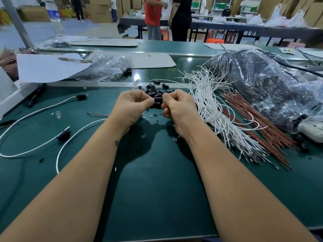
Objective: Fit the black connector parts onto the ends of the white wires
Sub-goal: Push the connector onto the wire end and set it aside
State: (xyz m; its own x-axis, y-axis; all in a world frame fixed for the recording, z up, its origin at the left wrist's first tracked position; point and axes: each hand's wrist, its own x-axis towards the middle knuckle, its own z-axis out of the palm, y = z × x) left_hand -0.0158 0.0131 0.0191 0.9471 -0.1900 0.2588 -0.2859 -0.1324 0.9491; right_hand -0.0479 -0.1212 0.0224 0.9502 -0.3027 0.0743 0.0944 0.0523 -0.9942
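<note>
Both hands meet over the green table, just in front of a small pile of loose black connector parts (153, 88). My left hand (132, 105) pinches one black connector (158, 100) between thumb and curled fingers. My right hand (176, 109) has its thumb and fingers curled against the same connector's right side; whether it also holds a wire end is hidden. A thick bundle of white wires (215, 109) lies to the right. On the left lie two long white wires fitted with black connectors (81, 96) (63, 135).
Brown-red wires (258, 123) lie beside the white bundle. A large clear bag of black parts (262, 84) fills the right side, a smaller bag (106, 69) and white sheets lie at the back left. Tiny scraps dot the mat. People stand at tables behind.
</note>
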